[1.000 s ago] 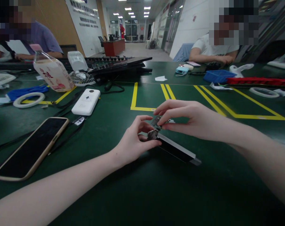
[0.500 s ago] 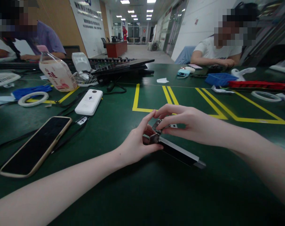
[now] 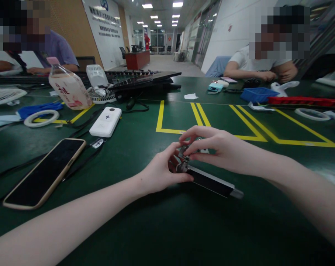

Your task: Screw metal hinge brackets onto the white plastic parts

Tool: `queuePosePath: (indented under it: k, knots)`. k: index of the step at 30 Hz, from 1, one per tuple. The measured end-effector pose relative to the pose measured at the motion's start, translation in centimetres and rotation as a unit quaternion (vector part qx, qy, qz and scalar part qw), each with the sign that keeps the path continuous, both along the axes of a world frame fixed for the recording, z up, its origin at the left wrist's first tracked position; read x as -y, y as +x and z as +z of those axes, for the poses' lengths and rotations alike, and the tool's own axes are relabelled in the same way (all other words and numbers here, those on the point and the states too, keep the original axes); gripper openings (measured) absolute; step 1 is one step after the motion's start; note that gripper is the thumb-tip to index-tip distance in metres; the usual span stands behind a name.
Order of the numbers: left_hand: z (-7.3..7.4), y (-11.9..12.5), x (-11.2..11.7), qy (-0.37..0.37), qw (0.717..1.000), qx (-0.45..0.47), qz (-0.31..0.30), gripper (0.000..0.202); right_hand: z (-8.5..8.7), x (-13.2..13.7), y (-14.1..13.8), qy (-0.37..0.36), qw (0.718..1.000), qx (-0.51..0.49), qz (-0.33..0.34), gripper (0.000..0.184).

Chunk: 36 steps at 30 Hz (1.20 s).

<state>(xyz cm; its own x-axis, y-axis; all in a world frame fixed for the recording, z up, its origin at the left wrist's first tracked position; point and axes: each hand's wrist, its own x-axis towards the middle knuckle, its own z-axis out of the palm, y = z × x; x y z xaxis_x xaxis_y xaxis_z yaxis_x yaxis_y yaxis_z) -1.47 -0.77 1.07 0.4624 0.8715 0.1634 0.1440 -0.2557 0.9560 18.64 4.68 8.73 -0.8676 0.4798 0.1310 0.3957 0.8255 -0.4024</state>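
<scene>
A long black bar with a grey tip (image 3: 211,183) lies on the green table (image 3: 167,221), pointing to the lower right. At its near-left end sits a small metal part (image 3: 183,155). My left hand (image 3: 160,171) is curled round that end of the bar, thumb and fingers pressed on it. From the right, my right hand (image 3: 214,147) pinches the small metal part between thumb and forefinger. The two hands touch over the part, and much of it is hidden by the fingers.
A phone (image 3: 44,171) lies face up at the left, beside a white power bank (image 3: 106,121) and black cables. Further back are a bottle (image 3: 69,88), tape rolls (image 3: 41,118), a blue tray (image 3: 257,94) and a red strip (image 3: 306,100). Two other people sit across the table.
My right hand's fingers have curled down closer onto the metal part, and my left thumb has closed in on the bar's end. The bar has stayed in place.
</scene>
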Motion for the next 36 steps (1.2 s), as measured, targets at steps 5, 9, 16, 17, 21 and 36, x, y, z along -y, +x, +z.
queuePosePath:
  k: [5,9,16,17,21,36]
  knots:
    - [0.0,-0.1,0.0,0.000,1.000,0.014,0.000,0.048,0.2,-0.1,0.2,0.005,0.999,-0.050,0.003,0.020]
    - [-0.4,0.0,0.0,-0.014,0.999,0.020,0.022,0.056,-0.2,0.6,1.0,0.037,0.994,-0.087,-0.054,0.021]
    - [-0.6,0.1,0.3,0.006,0.998,0.020,0.055,0.063,-2.4,2.4,1.3,-0.063,0.973,-0.091,-0.204,0.029]
    - [-0.5,0.1,0.3,0.011,0.998,0.018,0.054,0.066,-2.5,2.3,1.0,-0.071,0.970,-0.098,-0.209,0.027]
    - [-0.3,0.2,0.4,0.035,0.998,0.015,0.045,0.076,-2.0,1.6,0.0,-0.062,0.971,-0.102,-0.207,0.026]
    - [0.2,-0.1,0.5,0.096,0.993,-0.009,0.066,0.049,-2.9,1.9,-0.1,-0.116,0.950,-0.213,-0.198,0.026]
